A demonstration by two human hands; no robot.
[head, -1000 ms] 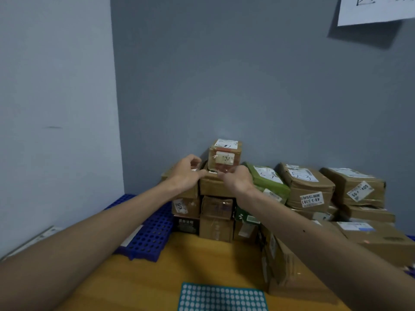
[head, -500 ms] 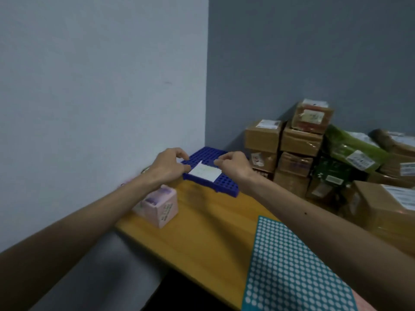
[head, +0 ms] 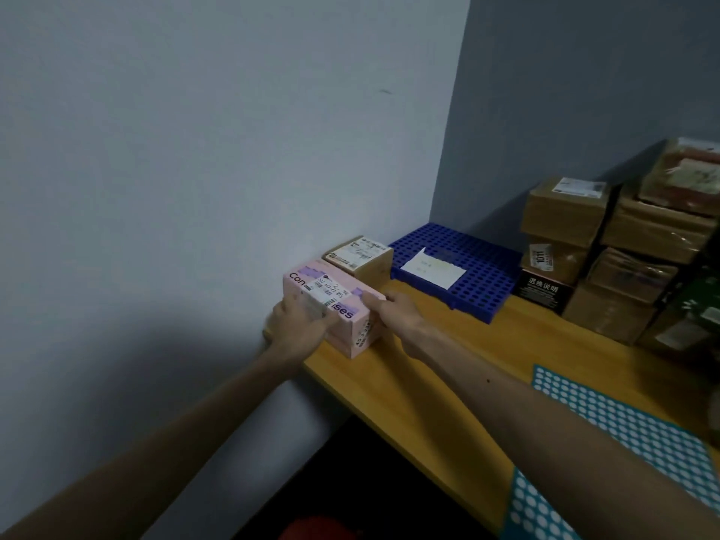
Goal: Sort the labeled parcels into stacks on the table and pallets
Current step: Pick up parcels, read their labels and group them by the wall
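Grips pink rectangular cardboard box [head: 335, 305] at opposite ends, left hand [head: 300, 325] and right hand [head: 397, 311] curled round it. Rests on wooden desk [head: 428, 364], near blue perforated plastic pallet [head: 479, 282], long axis parallel to pallet's front edge.

On the near left stands one pink box [head: 339, 305] and one small brown box [head: 360, 255]. Farther right lie one blue pallet [head: 479, 282], one white paper [head: 432, 268], one black box [head: 543, 290] and at least six brown parcels [head: 565, 212].
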